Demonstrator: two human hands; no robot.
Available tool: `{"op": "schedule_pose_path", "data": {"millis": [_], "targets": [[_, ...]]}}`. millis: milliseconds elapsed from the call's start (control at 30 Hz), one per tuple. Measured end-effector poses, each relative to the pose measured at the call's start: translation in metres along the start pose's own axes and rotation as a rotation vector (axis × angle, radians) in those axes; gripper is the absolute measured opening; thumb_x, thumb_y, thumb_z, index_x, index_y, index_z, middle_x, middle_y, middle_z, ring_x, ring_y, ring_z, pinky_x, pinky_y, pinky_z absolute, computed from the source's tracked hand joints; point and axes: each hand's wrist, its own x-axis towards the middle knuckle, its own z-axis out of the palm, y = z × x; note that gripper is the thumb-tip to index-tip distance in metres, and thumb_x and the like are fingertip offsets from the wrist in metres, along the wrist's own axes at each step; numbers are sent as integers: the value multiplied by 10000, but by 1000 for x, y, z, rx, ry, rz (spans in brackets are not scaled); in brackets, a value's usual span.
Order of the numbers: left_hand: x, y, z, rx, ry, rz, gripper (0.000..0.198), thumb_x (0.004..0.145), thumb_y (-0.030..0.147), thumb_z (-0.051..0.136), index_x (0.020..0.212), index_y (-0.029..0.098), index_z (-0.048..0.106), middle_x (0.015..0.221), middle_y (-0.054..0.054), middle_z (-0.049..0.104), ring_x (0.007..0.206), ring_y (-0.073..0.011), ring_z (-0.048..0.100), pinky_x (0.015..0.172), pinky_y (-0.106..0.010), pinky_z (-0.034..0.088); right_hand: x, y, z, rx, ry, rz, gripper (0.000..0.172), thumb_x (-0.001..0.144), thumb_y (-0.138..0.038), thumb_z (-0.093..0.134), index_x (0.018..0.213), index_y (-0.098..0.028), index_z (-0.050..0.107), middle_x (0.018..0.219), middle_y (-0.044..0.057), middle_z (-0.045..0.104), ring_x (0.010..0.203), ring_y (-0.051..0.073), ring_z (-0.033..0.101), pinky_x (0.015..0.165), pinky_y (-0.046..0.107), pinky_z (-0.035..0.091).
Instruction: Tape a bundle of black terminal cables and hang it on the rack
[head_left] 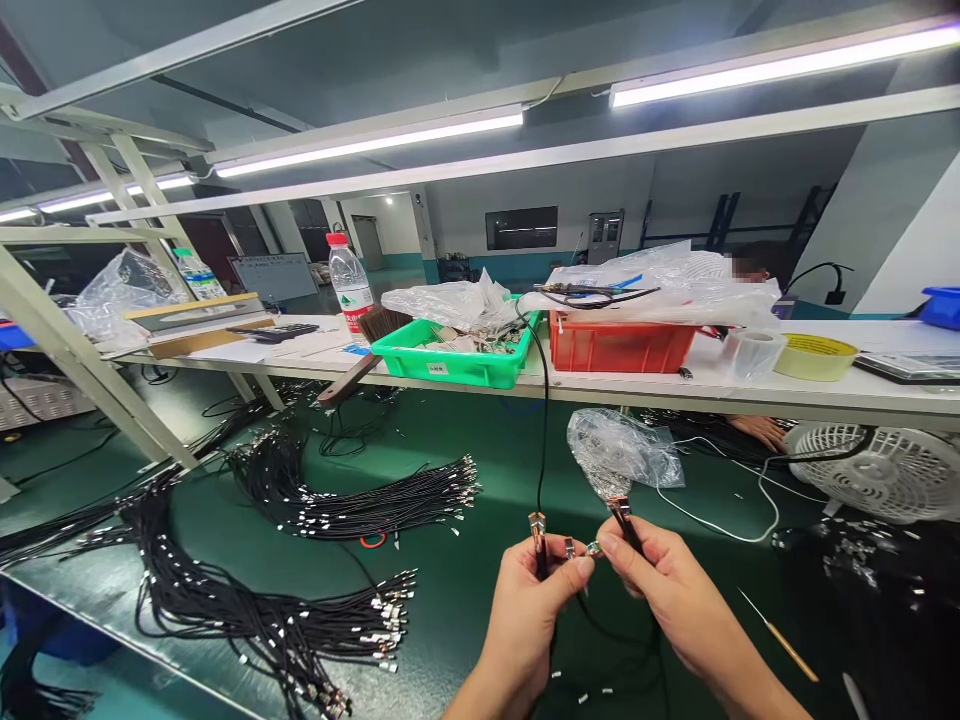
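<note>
My left hand (525, 605) is closed round a black cable with a metal connector end (537, 524) sticking up from the fingers. In my right hand (667, 570) is another black cable, its metal end (619, 506) pointing up. Between the two hands, a small metal piece (570, 547) shows at my left fingertips, and a second one (594, 549) sits at my right thumb tip. The fingers partly hide the cables, which run down below the hands. Several loose small metal pieces (583, 698) lie on the green mat beneath.
Bundles of black cables (375, 500) spread on the left. A clear bag of metal parts (615, 455) lies ahead. To the right are a wooden-handled pick (791, 650) and a white fan (877, 470); a co-worker's hand (757, 430) shows behind. Green (450, 370) and red bins (622, 345) stand on the shelf.
</note>
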Motion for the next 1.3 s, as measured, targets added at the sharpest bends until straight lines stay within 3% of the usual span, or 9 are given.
{"op": "schedule_pose_path", "data": {"millis": [133, 367, 767, 900, 1033, 1167, 1300], "targets": [[0, 1, -1, -24, -27, -92, 227, 624, 253, 741, 744, 111, 611, 567, 20, 512, 493, -40, 355, 465, -169, 214, 1, 2, -1, 27, -1, -5, 306, 808, -448, 506, 687, -170, 464, 612, -44, 331, 528, 88, 248, 475, 227, 222], [0, -3, -1, -94, -45, -153, 265, 603, 259, 748, 775, 118, 604, 552, 27, 482, 456, -30, 290, 456, -188, 145, -2, -1, -1, -124, 65, 5, 313, 797, -451, 509, 662, -174, 448, 598, -52, 349, 543, 92, 281, 512, 224, 264], [3, -5, -4, -109, -95, -156, 283, 615, 299, 747, 760, 95, 616, 541, 22, 479, 427, -15, 249, 439, -198, 105, -2, 4, -5, -101, 80, -7, 314, 798, -453, 513, 672, -168, 475, 588, -44, 374, 529, 86, 301, 478, 221, 257], [5, -3, -5, -75, -127, -220, 292, 600, 301, 753, 735, 84, 610, 517, 20, 488, 403, -11, 238, 429, -204, 87, 3, 0, -13, -96, 89, -32, 323, 801, -478, 499, 757, -160, 536, 634, -21, 446, 537, 89, 355, 479, 224, 278], [6, -3, -2, 10, -146, -261, 296, 565, 302, 767, 678, 82, 604, 487, 15, 507, 380, -13, 255, 411, -208, 81, 13, -13, -11, -180, -5, -50, 287, 775, -441, 536, 771, -155, 566, 662, -3, 506, 585, 115, 447, 537, 234, 362], [4, -6, 4, 77, -180, -297, 302, 507, 300, 784, 575, 91, 577, 451, 23, 500, 357, -15, 283, 397, -208, 98, 21, -20, 1, -236, -69, 9, 251, 745, -402, 559, 743, -151, 564, 570, -23, 491, 488, 103, 432, 458, 227, 368], [3, -10, 4, 74, -187, -321, 290, 490, 277, 781, 593, 95, 581, 529, -2, 560, 391, -32, 366, 398, -193, 147, 24, -17, 2, -194, -98, 6, 214, 761, -357, 539, 690, -156, 555, 659, 6, 571, 551, 119, 498, 475, 220, 407]]}}
